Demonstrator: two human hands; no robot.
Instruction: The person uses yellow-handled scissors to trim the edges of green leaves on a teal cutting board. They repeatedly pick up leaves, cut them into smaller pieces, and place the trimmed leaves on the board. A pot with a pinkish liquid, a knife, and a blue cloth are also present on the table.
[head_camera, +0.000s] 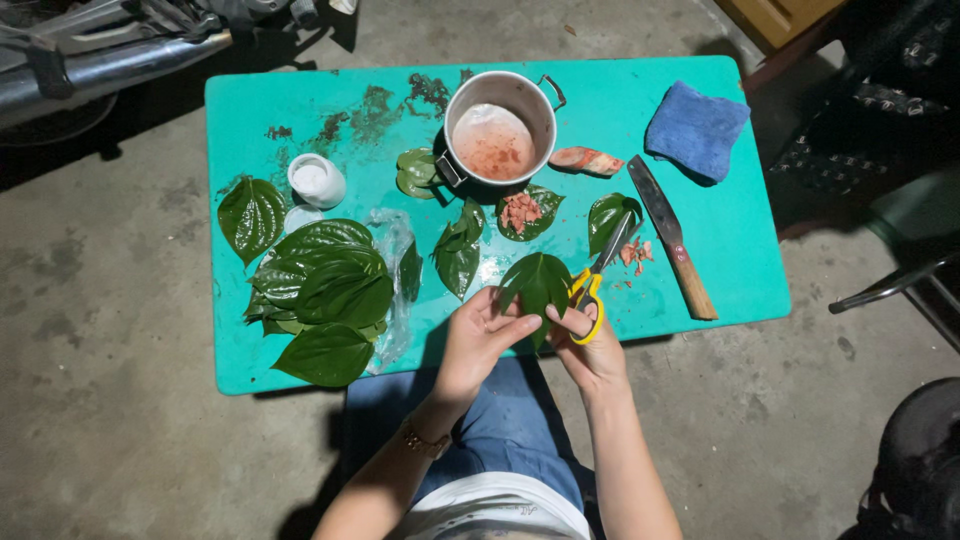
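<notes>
My left hand (478, 335) and my right hand (588, 345) together hold a dark green heart-shaped leaf (538, 283) above the near edge of the turquoise table (720, 230). My right hand also has yellow-handled scissors (595, 283) hooked on its fingers, blades pointing away over the table. A pile of the same green leaves (325, 290) lies on clear plastic at the left. Another leaf (525, 212) carries pinkish chopped pieces.
A metal pot (500, 125) with pinkish liquid stands at the back middle, with a small white jar (316, 180) at its left. A wood-handled knife (670, 235), a blue cloth (696, 128) and a reddish chunk (586, 160) lie at the right. Concrete floor surrounds the table.
</notes>
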